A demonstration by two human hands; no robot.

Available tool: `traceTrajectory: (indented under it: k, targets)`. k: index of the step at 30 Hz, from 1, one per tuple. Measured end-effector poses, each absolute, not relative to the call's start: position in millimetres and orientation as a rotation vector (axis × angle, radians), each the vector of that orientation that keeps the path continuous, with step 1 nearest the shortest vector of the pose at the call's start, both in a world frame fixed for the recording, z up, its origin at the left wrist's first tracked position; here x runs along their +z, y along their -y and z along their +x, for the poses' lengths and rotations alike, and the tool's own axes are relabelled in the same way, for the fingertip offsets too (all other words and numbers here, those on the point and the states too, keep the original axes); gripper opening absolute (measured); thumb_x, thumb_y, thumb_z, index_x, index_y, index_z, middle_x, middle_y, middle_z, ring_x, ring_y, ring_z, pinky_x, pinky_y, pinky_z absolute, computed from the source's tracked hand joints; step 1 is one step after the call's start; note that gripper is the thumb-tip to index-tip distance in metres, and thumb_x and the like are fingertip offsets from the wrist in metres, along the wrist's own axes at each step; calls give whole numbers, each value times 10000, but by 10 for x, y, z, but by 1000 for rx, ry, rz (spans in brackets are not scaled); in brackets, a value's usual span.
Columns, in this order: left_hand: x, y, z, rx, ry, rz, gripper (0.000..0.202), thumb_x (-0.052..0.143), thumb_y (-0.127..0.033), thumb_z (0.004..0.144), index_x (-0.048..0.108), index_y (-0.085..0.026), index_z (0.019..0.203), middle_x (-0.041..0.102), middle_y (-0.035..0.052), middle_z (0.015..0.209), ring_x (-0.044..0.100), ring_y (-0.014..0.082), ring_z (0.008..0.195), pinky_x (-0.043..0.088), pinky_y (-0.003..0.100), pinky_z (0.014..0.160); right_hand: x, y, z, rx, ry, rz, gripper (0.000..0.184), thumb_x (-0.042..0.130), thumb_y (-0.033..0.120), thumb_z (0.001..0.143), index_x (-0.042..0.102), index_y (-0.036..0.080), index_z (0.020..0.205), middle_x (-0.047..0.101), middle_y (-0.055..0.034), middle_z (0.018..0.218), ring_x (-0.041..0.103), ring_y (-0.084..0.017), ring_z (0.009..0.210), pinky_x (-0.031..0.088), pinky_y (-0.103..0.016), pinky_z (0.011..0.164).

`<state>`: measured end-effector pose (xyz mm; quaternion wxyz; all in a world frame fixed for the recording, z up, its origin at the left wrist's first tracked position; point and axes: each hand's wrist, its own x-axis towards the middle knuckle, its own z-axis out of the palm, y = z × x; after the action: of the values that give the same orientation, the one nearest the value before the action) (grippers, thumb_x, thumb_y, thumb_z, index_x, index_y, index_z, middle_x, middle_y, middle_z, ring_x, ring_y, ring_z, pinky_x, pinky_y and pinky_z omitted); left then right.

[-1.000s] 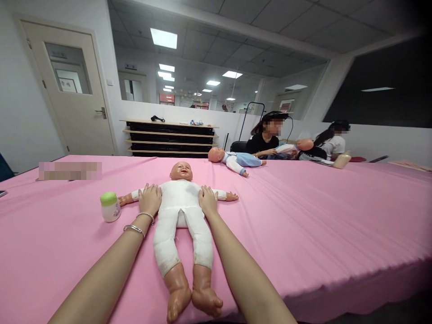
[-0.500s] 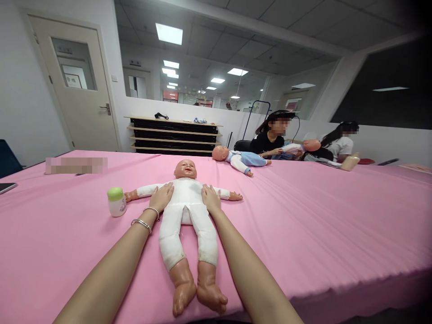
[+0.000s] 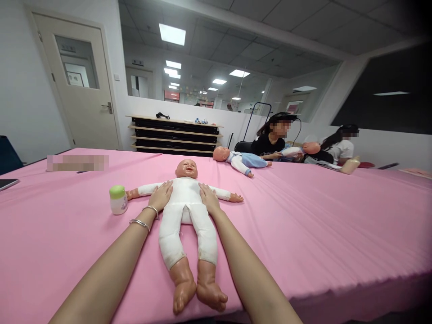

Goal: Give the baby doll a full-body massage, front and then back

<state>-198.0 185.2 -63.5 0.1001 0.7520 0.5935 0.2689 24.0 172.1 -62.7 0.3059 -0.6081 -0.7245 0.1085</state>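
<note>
A baby doll [image 3: 185, 193] with a white cloth body lies on its back, its head away from me and its feet near the table's front edge. Its arms are spread out to both sides. My left hand [image 3: 161, 196] rests flat against the left side of its torso, fingers stretched. On the opposite side of the chest lies my right hand [image 3: 209, 199], also flat with extended fingers. Neither hand grips the doll. A small white jar with a green lid [image 3: 118, 200] stands beside the doll's hand on the left.
Pink cloth covers the table [image 3: 303, 225]. A second doll in blue and white [image 3: 248, 162] lies at the far edge. Beyond it sits a person in black [image 3: 270, 143] with another doll [image 3: 297, 150]. A bottle [image 3: 350, 165] stands far right; a phone [image 3: 8, 183] lies far left.
My right hand has shifted slightly inward and up on the doll's chest. My left hand stays almost in place. The camera view has moved a little.
</note>
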Motion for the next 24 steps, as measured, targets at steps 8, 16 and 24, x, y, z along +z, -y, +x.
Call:
traceTrajectory:
  k: [8, 16, 24]
  targets:
    - [-651, -1768, -2037, 1014, -2432, 1911, 499, 310, -334, 894, 446, -140, 1332, 300, 124, 1457, 138, 284, 1385, 58, 585, 1089, -618, -1686, 336, -90, 1458, -1912, 525, 263, 319, 904, 404, 95, 1357, 276, -132, 1462, 151, -265, 1390, -2, -536, 1105]
    - [-648, -1821, -2023, 698, -2134, 2241, 471, 231, -324, 931, 412, -231, 1355, 387, 14, 1420, 231, 206, 1363, 61, 545, 1113, -618, -1712, 266, 110, 1844, -1869, 498, 206, 350, 935, 378, 188, 1374, 373, -42, 1424, 256, -194, 1360, 58, -495, 1122]
    - [-631, -1803, -2043, 1096, -2302, 2054, 510, 247, -324, 922, 379, -117, 1369, 332, 90, 1448, 172, 220, 1381, 99, 506, 1121, -585, -1692, 309, -157, 1593, -1812, 505, 205, 291, 930, 371, 113, 1372, 301, -85, 1459, 207, -183, 1377, 60, -446, 1132]
